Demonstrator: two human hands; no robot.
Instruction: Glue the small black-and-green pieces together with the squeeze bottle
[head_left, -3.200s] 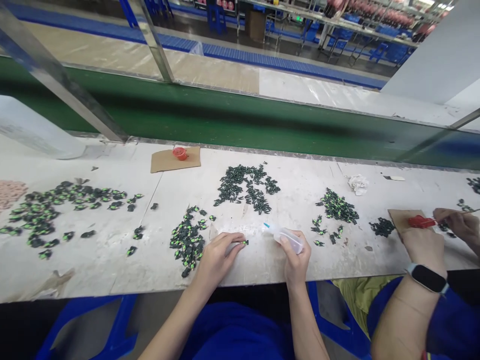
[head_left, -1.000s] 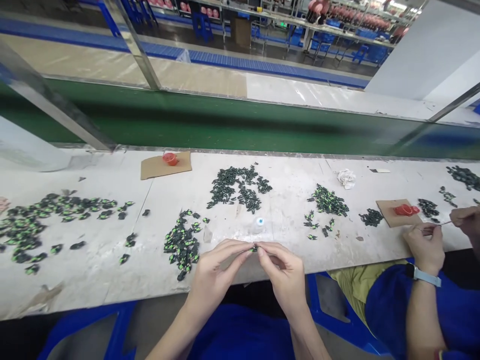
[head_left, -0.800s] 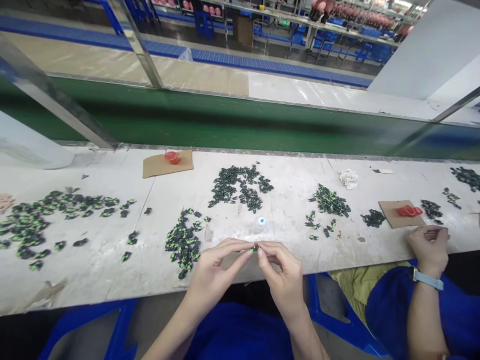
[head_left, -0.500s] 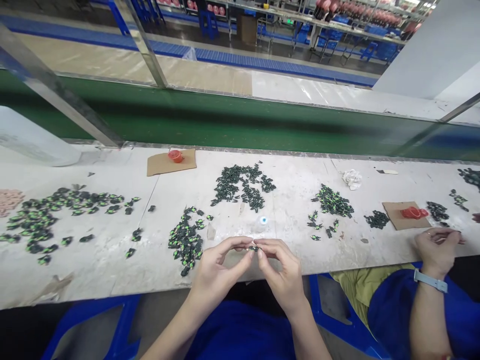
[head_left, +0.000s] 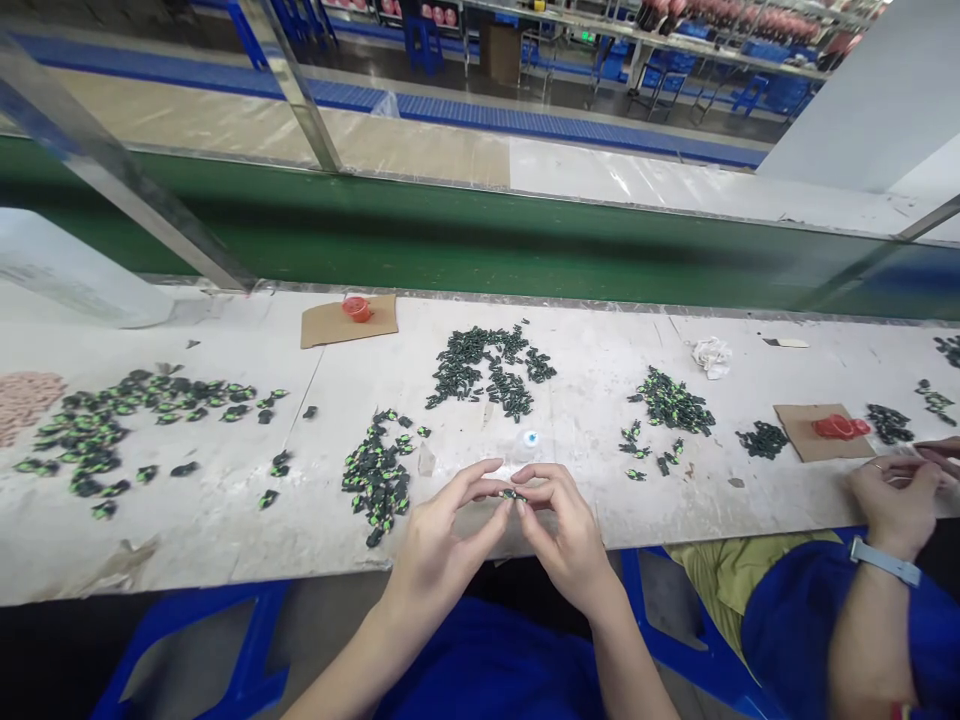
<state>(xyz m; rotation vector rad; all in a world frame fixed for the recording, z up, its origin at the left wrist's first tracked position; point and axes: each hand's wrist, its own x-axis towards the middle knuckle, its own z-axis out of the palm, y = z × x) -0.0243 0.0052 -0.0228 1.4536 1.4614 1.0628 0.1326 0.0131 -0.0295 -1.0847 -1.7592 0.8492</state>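
Between the fingertips of both hands sits a small dark green piece (head_left: 511, 494) with light green marks. My left hand (head_left: 448, 530) pinches its left end, and my right hand (head_left: 556, 530) pinches its right end, just over the table's front part. Much of the piece is hidden by the fingers. Beyond the hands stands a small clear bottle with a blue-and-white top (head_left: 529, 442). A heap of dark and light green pieces (head_left: 377, 475) lies left of my left hand. Farther back is a pile of small dark green parts (head_left: 480, 365).
At right lie a green-marked pile (head_left: 670, 402), crumpled white tissue (head_left: 712, 357) and a red cup (head_left: 840, 428) on cardboard. A co-worker's hand (head_left: 896, 495) is at the far right. Another red cup (head_left: 357, 309) and a green-black heap (head_left: 97, 425) are on the left.
The view has shifted slightly, so the table's things appear a little farther right. My fingers have changed position slightly around the piece; the left index finger is raised. More of the co-worker's other hand shows.
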